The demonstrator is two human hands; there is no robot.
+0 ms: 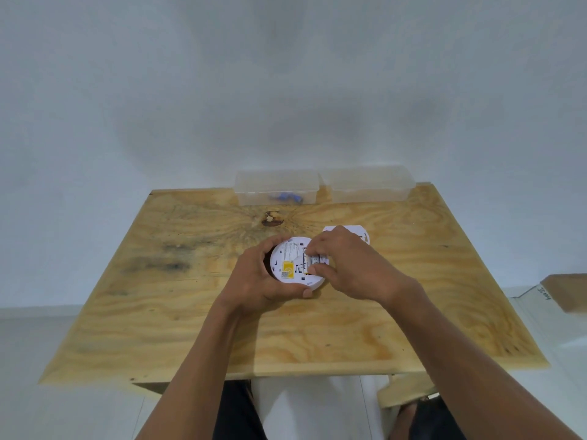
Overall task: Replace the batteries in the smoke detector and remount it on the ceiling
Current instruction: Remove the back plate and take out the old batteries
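Observation:
A round white smoke detector (290,260) is held back side up above the plywood table (190,312). Its back shows a yellow label and an open battery bay. My left hand (257,281) cups the detector from the left and below. My right hand (346,265) reaches in from the right, its fingertips pinched on a battery (314,259) in the bay. A white mounting plate (363,235) lies flat on the table behind my right hand, mostly hidden by it.
Two clear plastic boxes stand at the table's far edge: the left box (276,188) holds something blue, the right box (368,185) looks empty. A cardboard box (568,292) sits on the floor at the right. A white wall rises behind the table.

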